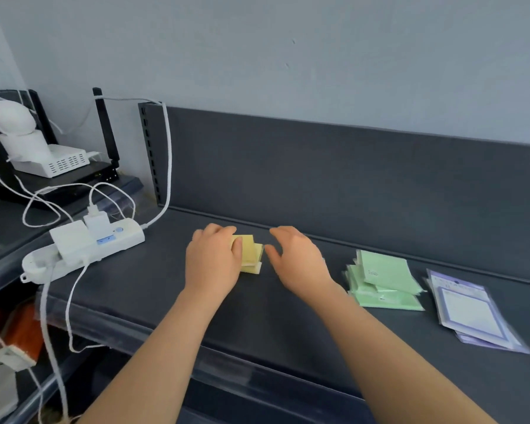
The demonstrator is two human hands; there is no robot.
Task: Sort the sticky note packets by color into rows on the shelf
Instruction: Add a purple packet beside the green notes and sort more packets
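1. I'm looking down at a dark grey shelf (pixel 288 301) with a raised back panel, set against a pale wall; a white power strip (pixel 86 246) with trailing cables sits at its left end.
2. My left hand (pixel 213 264) lies flat over the yellow sticky note packets (pixel 251 254), fingers curled across their left edge, pressing rather than gripping as far as I can tell.
3. My right hand (pixel 297 258) hovers just right of that pile, fingers spread loose, holding nothing.
4. Risk, as I judge it: the yellow pile is stepped and uneven, so a careless nudge could fan it out or push packets toward the back panel.
5. Further right, the green packets (pixel 383 280) lie in a slumped, skewed heap; my right forearm passes near them and a sweep could scatter them.
6. The purple packets (pixel 475 310) sit close to the shelf's front lip; glossy wrappers probably slide easily, so they could slip off.
7. The yellow packets look small, square and pale, their wrapping hard to make out; three colour groups stand apart along the shelf.
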